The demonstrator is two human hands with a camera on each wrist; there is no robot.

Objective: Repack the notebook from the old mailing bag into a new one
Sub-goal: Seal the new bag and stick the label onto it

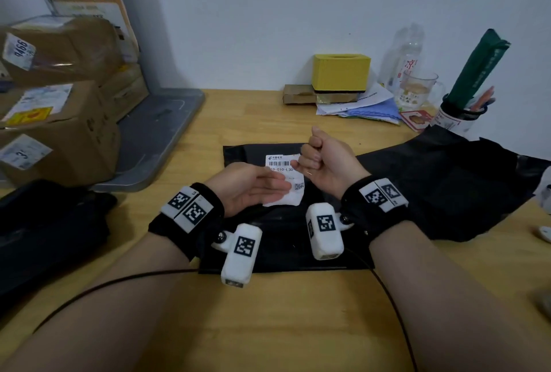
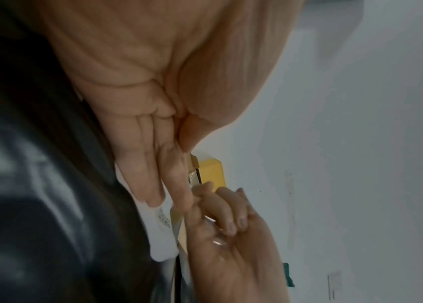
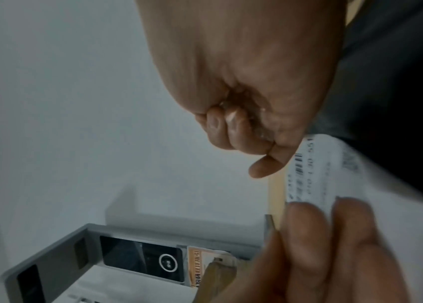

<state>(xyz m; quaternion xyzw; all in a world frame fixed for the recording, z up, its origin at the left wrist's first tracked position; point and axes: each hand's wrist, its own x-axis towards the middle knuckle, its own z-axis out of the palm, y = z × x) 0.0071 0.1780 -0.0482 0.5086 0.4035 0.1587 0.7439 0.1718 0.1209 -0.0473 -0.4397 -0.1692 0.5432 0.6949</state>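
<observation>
A flat black mailing bag lies on the wooden table in front of me, with a white shipping label on its top face. My left hand is open, its straight fingers lying on the label. Just right of it, my right hand hovers over the label's corner, curled into a fist round a small clear scrap. A second, crumpled black bag lies to the right. No notebook shows in any view.
Taped cardboard parcels sit on a grey tray at the left, with a dark pile of bags in front of them. Along the back wall stand a yellow box, papers, a glass mug and a pen cup.
</observation>
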